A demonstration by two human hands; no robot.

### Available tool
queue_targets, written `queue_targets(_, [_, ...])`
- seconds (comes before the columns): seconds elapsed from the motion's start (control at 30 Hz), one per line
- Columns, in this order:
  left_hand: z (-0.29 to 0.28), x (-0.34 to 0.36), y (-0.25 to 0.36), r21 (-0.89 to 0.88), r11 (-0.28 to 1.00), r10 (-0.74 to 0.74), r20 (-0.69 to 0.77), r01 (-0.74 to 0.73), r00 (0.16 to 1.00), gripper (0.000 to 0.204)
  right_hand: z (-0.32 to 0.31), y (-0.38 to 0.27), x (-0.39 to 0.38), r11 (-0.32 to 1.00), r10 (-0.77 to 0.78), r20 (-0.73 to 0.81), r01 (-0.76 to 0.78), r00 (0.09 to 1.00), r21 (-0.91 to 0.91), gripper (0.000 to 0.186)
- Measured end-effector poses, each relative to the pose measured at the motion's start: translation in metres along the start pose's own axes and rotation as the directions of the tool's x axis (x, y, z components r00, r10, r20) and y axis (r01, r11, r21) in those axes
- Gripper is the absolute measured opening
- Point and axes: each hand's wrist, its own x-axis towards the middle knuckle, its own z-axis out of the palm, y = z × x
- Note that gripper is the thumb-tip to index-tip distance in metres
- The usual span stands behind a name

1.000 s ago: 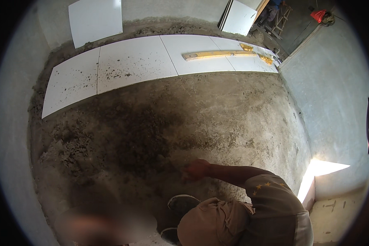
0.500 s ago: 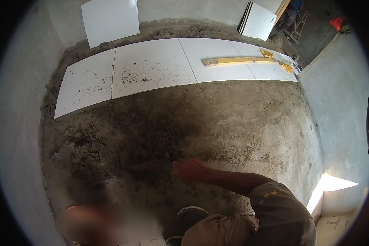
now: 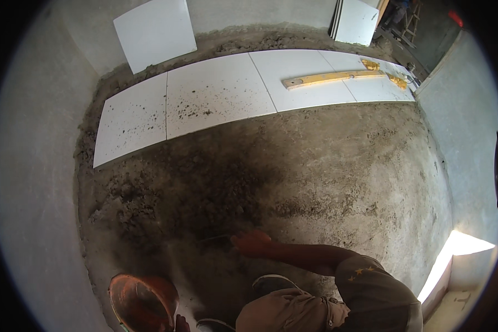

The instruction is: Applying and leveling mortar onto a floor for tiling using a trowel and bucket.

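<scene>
R hand point(image 3: 252, 244), lower ctr, gripping thin flat tool point(image 3: 213, 238) nr dark grit point(image 3: 229, 191); L hand point(image 3: 181, 323), btm L, beside orange bucket point(image 3: 167, 289), can't tell grip.

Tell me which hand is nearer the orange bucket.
Left. The left hand is at the lower right side of the orange bucket; the right hand is farther, up and to its right.

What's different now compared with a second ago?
The right hand has moved left over the floor, apparently gripping a trowel. The view has swung left, so fixed things sit further right in the picture. The orange bucket, blurred before, now shows clearly, the left hand beside it. No new grip or release is visible. The white floor tiles and yellow level stayed put.
</scene>
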Motion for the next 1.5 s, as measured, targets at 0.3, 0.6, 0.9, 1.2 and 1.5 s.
queue_targets(0.3, [-0.191, 0.105, 0.066, -0.028, 0.973, 0.214, 0.48, -0.23, 0.851, 0.031, 0.053, 0.193, -0.078, 0.939, 0.332, -0.686, -0.157, 0.647, 0.306, 0.026])
queue_targets(0.6, [-0.149, 0.079, 0.079, 0.344, 0.877, 0.323, 0.099, -0.337, 0.941, 0.025, 0.004, 0.016, -0.026, 0.119, 0.735, 0.107, -0.282, 0.67, 0.952, 0.034])
queue_targets(0.9, [-0.062, 0.022, 0.073, 0.505, 0.787, 0.381, 0.055, -0.355, 0.923, 0.045, -0.019, -0.078, 0.013, 0.367, 0.55, 0.03, -0.273, 0.835, 0.889, 0.031])
queue_targets(1.2, [-0.045, 0.03, 0.076, 0.45, 0.774, 0.42, 0.16, -0.445, 0.893, 0.054, -0.058, -0.228, 0.019, 0.541, 0.109, 0.246, -0.265, 0.963, 0.798, 0.036])
queue_targets(1.5, [-0.043, 0.024, 0.089, 0.365, 0.78, 0.474, 0.185, -0.508, 0.861, 0.046, -0.025, -0.306, 0.047, 0.905, -0.383, 0.076, 0.391, 0.92, -0.168, 0.03])
